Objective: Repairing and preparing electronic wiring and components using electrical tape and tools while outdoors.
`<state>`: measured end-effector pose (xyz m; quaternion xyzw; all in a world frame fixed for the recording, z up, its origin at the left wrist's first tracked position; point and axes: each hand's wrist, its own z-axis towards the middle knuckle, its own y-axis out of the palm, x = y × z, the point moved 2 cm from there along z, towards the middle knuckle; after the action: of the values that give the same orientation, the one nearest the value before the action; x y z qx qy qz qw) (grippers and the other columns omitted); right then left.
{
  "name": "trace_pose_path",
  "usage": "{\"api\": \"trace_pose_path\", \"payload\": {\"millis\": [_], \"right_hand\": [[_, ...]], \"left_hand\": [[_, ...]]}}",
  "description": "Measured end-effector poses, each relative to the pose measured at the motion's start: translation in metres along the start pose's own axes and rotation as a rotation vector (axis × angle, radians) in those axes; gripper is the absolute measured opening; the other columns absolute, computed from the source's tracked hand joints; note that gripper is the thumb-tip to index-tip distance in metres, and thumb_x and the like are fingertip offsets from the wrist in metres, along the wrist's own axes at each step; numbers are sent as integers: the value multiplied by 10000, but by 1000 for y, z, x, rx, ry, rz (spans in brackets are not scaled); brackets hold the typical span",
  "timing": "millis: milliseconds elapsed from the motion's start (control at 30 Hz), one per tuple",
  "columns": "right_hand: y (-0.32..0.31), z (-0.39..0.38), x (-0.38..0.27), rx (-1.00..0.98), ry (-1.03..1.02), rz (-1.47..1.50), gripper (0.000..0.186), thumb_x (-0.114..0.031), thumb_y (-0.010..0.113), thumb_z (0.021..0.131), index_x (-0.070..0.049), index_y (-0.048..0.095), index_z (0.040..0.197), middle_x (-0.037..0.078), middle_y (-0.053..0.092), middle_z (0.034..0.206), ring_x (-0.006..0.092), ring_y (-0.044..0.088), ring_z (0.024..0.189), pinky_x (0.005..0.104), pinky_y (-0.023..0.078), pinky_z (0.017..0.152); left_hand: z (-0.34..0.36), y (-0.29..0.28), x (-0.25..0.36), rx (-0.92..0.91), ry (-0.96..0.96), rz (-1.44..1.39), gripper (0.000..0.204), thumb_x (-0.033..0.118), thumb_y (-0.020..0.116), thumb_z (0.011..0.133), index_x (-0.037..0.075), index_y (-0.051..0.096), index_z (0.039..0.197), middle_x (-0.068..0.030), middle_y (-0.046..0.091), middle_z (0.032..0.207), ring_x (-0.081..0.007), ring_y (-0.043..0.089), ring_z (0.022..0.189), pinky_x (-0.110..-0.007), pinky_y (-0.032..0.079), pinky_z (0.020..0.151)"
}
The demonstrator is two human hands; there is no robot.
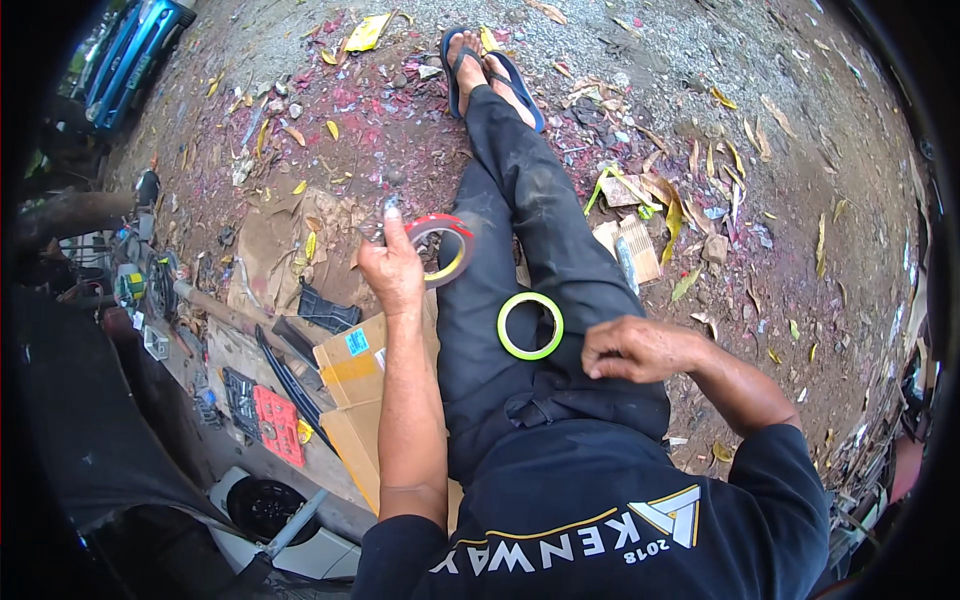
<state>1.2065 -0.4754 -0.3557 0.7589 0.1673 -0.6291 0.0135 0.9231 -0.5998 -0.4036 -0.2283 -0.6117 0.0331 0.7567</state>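
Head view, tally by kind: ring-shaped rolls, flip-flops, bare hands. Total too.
Ring-shaped rolls: 2 (red-and-grey roll in the left hand; lime-green roll at the lap)
Dark blue thonged flip-flops, both worn: 2
Bare hands: 2 (left hand; right hand, fingers curled)
Total: 6

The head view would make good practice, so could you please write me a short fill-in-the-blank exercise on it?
1. The left hand holds a partly red roll of ____.
2. Near the right hand, the other roll is bright ____ in colour.
3. The feet wear dark ____ with straps.
4. The small blue label is stuck on brown ____.

Missing words: tape; green; flip-flops; cardboard.
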Motion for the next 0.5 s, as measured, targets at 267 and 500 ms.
{"api": "trace_pose_path", "payload": {"millis": [267, 500], "right_hand": [[-25, -23, -12, 594, 221, -98, 197, -117, 733, 761, -1, 614, 868, 105, 640, 794, 207, 640, 716, 321, 509, 646], [-28, 81, -20, 947, -228, -181, 133, -22, 613, 791, 11, 613, 921, 146, 637, 849, 293, 646, 799, 353, 513, 701]], "left_hand": [[11, -23, 14, 5, -341, -433, 322, 273, 570, 924, 40, 535, 704, -25, 515, 556, -84, 388, 370, -241, 299, 303], [-29, -7, 53, -29, -238, -451, 256, 273, 548, 941, 26, 588, 883, -6, 524, 584, -65, 403, 402, -227, 318, 354]]}}
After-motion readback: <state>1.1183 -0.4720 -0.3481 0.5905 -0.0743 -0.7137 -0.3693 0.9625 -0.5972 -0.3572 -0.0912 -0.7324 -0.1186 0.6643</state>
